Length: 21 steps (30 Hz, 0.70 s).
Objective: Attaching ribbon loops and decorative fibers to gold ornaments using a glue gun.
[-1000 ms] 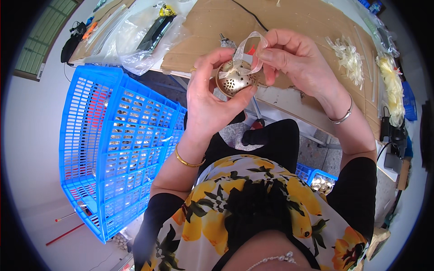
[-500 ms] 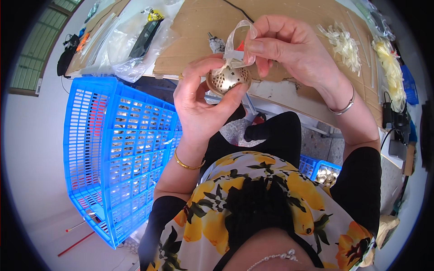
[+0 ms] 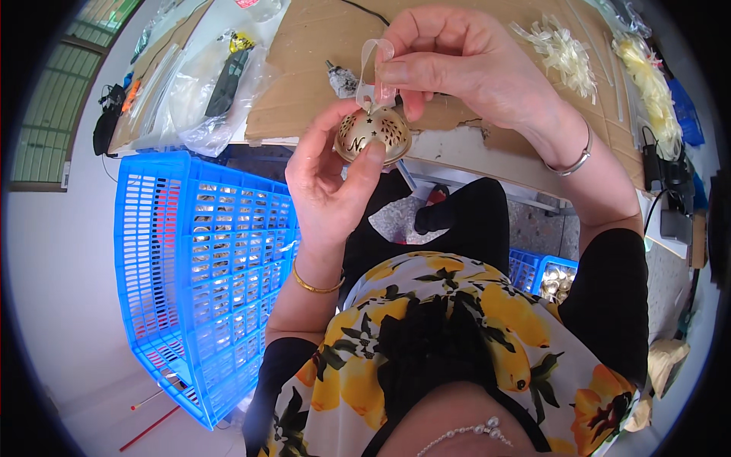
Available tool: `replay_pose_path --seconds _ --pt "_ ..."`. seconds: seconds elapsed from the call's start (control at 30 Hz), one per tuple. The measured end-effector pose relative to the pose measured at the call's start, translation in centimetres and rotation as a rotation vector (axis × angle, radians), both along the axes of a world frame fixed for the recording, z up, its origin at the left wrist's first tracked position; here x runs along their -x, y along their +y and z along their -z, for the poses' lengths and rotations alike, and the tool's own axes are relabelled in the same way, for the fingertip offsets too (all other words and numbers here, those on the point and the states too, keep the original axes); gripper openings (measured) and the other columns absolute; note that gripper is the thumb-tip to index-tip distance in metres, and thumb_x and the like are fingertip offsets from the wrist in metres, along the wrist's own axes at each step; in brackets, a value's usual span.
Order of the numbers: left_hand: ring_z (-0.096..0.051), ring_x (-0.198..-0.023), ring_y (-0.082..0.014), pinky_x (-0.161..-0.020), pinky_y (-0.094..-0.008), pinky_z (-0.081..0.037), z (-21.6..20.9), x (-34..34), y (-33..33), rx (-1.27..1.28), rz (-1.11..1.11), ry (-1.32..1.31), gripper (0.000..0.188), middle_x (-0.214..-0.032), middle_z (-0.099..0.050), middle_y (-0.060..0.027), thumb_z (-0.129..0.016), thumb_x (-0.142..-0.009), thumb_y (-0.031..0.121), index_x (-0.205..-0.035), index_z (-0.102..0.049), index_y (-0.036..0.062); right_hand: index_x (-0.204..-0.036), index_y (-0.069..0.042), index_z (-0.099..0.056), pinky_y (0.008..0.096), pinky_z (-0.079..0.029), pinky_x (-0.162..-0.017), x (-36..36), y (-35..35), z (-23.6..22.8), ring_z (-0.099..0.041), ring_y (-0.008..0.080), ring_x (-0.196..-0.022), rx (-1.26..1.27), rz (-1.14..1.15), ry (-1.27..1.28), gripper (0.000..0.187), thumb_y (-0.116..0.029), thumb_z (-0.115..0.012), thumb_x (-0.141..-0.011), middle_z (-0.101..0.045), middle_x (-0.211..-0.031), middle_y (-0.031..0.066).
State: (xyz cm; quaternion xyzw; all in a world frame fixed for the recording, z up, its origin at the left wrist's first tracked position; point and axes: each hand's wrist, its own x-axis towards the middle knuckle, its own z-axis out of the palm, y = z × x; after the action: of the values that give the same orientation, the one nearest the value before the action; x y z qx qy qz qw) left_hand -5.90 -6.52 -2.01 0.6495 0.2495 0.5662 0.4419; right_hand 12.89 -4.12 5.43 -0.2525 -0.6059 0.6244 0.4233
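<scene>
My left hand (image 3: 333, 171) holds a round gold metal bell ornament (image 3: 371, 135) with star and leaf-shaped cutouts, its thumb on the front and its fingers round the left side. From the top of the ornament rises a loop of translucent whitish ribbon (image 3: 366, 72). Thumb and fingers of my right hand (image 3: 449, 65) pinch the right side of that loop just above the ornament. Behind my left fingertips, a small tool with a metal tip and a wrapped body (image 3: 342, 79) lies on the cardboard.
Cardboard (image 3: 301, 65) covers the table. Piles of cut ribbon (image 3: 565, 59) and a yellowish ribbon bundle (image 3: 647, 91) lie at the right. A plastic bag (image 3: 190, 95) holds a dark object at the left. A large blue crate (image 3: 186, 297) stands left; a smaller blue crate (image 3: 542, 266) of metal pieces sits right.
Both hands and the ornament have shifted slightly left in view. The ornament is turned, showing more of its patterned front. The loop looks narrower and more upright, and my right fingers sit closer to it.
</scene>
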Motion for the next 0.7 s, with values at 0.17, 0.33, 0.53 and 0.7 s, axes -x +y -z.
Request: replay_pose_path --seconds 0.17,0.33,0.53,0.7 --pt "-0.053 -0.099 -0.0158 -0.088 -0.0287 -0.041 0.01 -0.22 -0.12 0.122 0.122 -0.141 0.04 -0.108 -0.056 -0.0128 -0.057 -0.079 -0.003 -0.117 -0.047 -0.0071 -0.094 0.002 -0.056 0.0178 -0.046 -0.058 -0.18 0.0 0.03 -0.056 0.0069 -0.065 0.022 -0.001 0.021 0.01 -0.005 -0.056 -0.086 -0.061 -0.082 0.0048" --pt "-0.053 -0.1 -0.0167 -0.089 -0.0299 -0.04 -0.09 -0.08 -0.04 0.229 0.203 -0.147 0.042 -0.109 -0.055 -0.0134 -0.057 -0.079 0.0 -0.118 -0.046 -0.0075 -0.095 0.002 -0.056 0.0174 -0.046 -0.059 -0.43 0.16 0.0 -0.056 0.0068 -0.065 -0.027 -0.017 0.037 0.011 -0.006 -0.055 -0.087 -0.061 -0.082 0.0048" --pt "-0.054 -0.1 -0.0183 -0.088 -0.0306 -0.043 -0.23 -0.54 -0.23 0.28 0.336 -0.215 0.05 -0.11 -0.056 -0.0134 -0.065 -0.072 -0.002 -0.118 -0.046 -0.0054 -0.094 0.001 -0.057 0.0175 -0.046 -0.061 -0.43 0.46 -0.17 -0.056 0.0067 -0.067 -0.057 -0.022 0.148 0.011 -0.007 -0.055 -0.087 -0.061 -0.079 0.004" --pt "-0.055 -0.1 -0.0189 -0.086 -0.0309 -0.045 -0.56 -0.82 -0.46 0.323 0.3 -0.153 0.059 -0.111 -0.056 -0.0134 -0.072 -0.065 -0.004 -0.118 -0.047 -0.0038 -0.091 0.001 -0.059 0.0179 -0.046 -0.06 -0.5 0.87 0.21 -0.056 0.0076 -0.066 -0.056 0.189 0.079 0.01 -0.008 -0.057 -0.086 -0.061 -0.078 0.0041"
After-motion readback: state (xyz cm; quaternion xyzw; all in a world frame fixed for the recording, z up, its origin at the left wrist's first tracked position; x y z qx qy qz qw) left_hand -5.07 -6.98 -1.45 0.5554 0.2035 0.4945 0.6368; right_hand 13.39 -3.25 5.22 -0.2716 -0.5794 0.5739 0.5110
